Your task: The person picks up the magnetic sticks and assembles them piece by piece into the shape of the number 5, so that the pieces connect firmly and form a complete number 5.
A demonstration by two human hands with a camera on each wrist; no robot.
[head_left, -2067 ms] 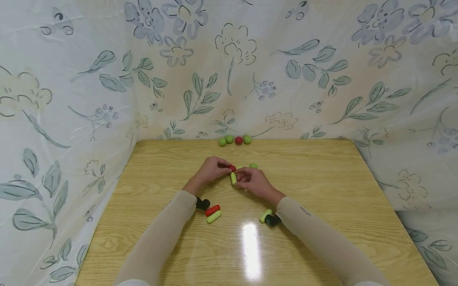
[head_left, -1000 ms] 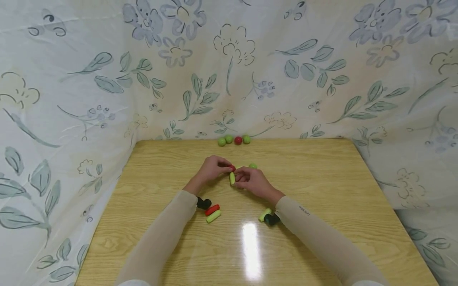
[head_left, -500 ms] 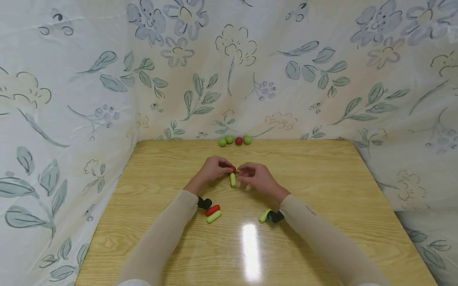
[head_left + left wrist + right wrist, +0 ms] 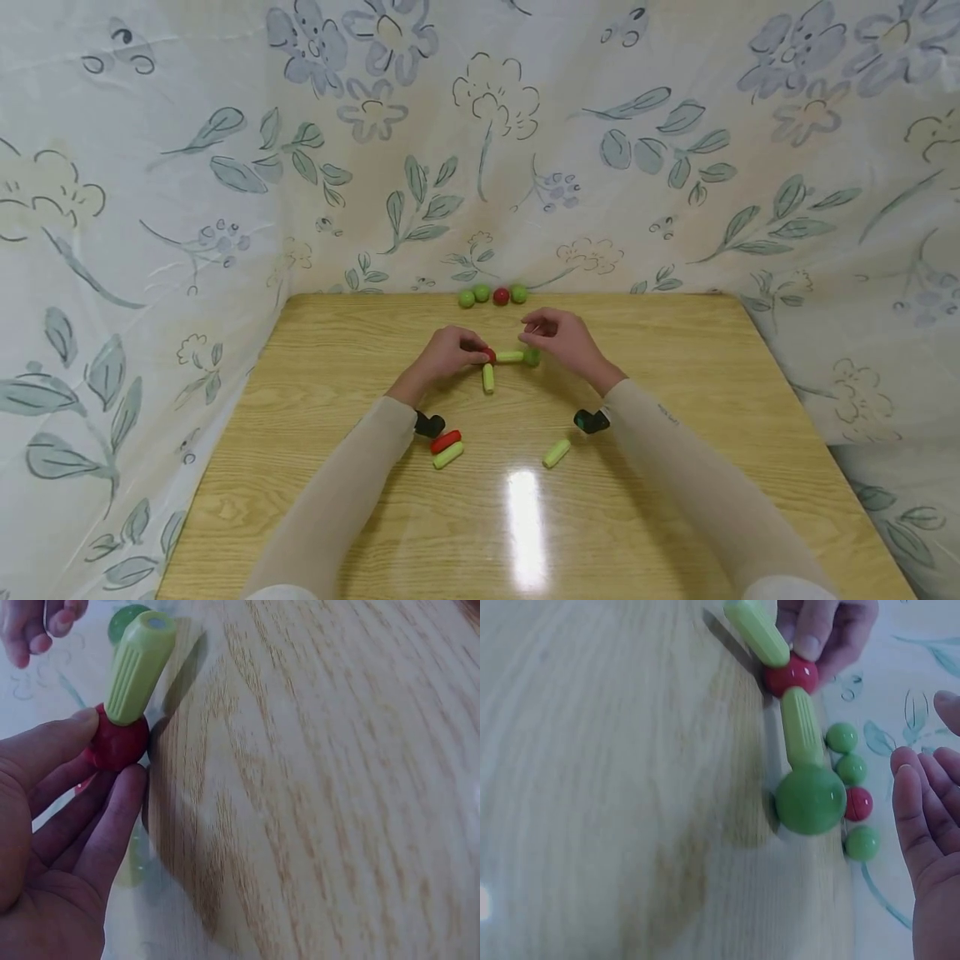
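My left hand pinches a red ball between thumb and fingertips. A light green ribbed rod juts from that ball toward the front of the table. Another light green rod runs from the red ball rightward to a green ball, so the pieces form an angled chain. My right hand is held just behind and right of the green ball, fingers loosely bent, with nothing in it. In the right wrist view its fingers are apart from the chain.
Along the back edge of the wooden table sit several green balls and a red ball. A red rod and a light green rod lie front left, another light green rod front right. A flowered cloth rises behind.
My right hand has let go of the front light green rod and moved back and right, past the green ball. My left hand keeps holding the red ball in place.
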